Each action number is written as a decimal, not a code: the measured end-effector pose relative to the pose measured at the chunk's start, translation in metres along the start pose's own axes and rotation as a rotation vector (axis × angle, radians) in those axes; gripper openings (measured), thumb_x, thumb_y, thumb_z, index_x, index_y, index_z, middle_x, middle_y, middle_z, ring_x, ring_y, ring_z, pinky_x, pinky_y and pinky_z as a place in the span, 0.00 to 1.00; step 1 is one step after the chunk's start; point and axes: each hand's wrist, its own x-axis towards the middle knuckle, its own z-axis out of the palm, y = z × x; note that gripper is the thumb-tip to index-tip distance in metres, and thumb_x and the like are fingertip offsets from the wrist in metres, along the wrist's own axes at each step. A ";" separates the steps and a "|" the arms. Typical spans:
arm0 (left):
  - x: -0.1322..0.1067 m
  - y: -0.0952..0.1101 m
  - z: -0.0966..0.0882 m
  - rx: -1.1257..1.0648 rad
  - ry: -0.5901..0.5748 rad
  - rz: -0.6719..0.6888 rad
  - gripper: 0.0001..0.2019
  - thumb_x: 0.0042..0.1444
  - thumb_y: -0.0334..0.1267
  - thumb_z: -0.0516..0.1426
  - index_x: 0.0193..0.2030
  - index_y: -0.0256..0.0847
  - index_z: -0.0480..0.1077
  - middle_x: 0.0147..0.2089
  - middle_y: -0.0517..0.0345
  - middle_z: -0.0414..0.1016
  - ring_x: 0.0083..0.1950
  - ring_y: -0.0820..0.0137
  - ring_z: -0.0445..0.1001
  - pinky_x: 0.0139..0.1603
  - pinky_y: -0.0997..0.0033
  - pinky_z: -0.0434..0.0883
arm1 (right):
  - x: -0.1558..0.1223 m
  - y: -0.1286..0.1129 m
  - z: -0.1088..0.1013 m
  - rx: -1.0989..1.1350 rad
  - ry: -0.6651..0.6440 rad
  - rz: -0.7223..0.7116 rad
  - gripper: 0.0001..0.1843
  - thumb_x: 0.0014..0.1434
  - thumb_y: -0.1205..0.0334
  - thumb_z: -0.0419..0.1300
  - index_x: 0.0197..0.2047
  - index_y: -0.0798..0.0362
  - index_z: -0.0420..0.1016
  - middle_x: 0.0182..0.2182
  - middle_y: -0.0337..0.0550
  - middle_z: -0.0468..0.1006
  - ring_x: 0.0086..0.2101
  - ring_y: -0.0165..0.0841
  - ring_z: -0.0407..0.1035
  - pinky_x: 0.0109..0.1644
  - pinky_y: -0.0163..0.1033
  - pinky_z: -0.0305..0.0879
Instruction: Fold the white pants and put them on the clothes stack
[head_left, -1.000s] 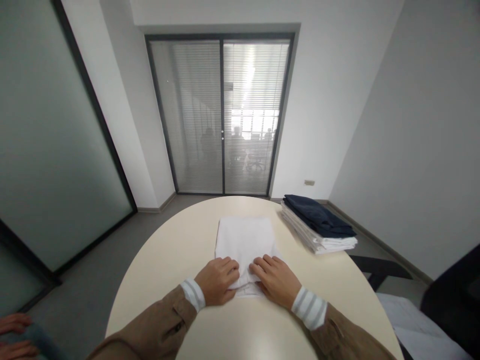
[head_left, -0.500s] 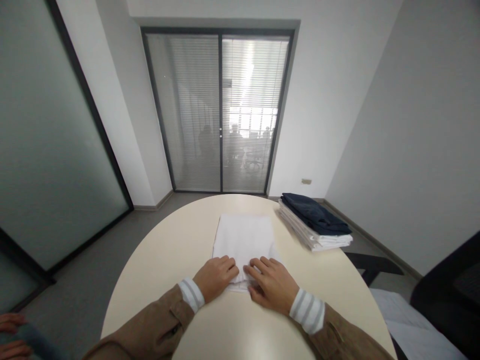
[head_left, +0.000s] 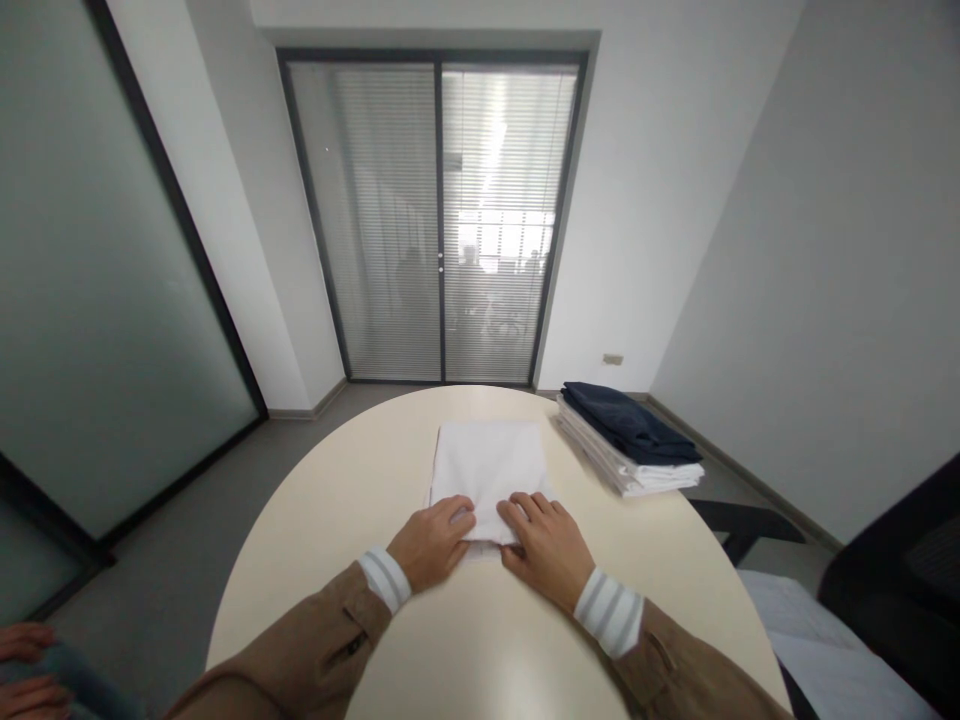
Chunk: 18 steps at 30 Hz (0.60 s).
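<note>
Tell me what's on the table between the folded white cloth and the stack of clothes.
Nothing: the head view shows bare table between the white cloth and the stack.

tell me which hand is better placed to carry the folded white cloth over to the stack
Right, probably. The right hand rests on the white cloth's near edge on the side facing the stack; the left hand sits on the far side.

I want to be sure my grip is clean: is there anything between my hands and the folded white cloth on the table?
Nothing visible. The left hand and the right hand both rest directly on the near edge of the folded white cloth. The stack of folded clothes sits apart, to the right on the table.
</note>
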 end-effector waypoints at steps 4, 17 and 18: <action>-0.002 0.001 -0.002 0.057 -0.040 0.077 0.11 0.57 0.30 0.56 0.47 0.39 0.66 0.59 0.46 0.68 0.59 0.57 0.67 0.56 0.58 0.70 | 0.001 -0.003 0.001 -0.020 -0.043 -0.024 0.14 0.56 0.61 0.62 0.46 0.50 0.70 0.43 0.46 0.74 0.44 0.41 0.66 0.46 0.44 0.57; 0.001 0.016 -0.014 0.106 0.007 0.144 0.11 0.63 0.39 0.55 0.51 0.40 0.67 0.50 0.50 0.72 0.48 0.60 0.70 0.47 0.58 0.69 | -0.003 0.059 -0.004 0.241 0.075 0.561 0.20 0.61 0.45 0.53 0.48 0.48 0.73 0.29 0.40 0.77 0.30 0.36 0.71 0.33 0.38 0.56; 0.002 0.017 -0.014 0.118 0.023 0.148 0.10 0.64 0.37 0.54 0.50 0.40 0.67 0.49 0.51 0.72 0.47 0.61 0.70 0.46 0.60 0.69 | -0.004 0.064 -0.003 0.262 0.038 0.599 0.21 0.61 0.44 0.53 0.49 0.47 0.73 0.28 0.40 0.78 0.30 0.36 0.71 0.33 0.38 0.56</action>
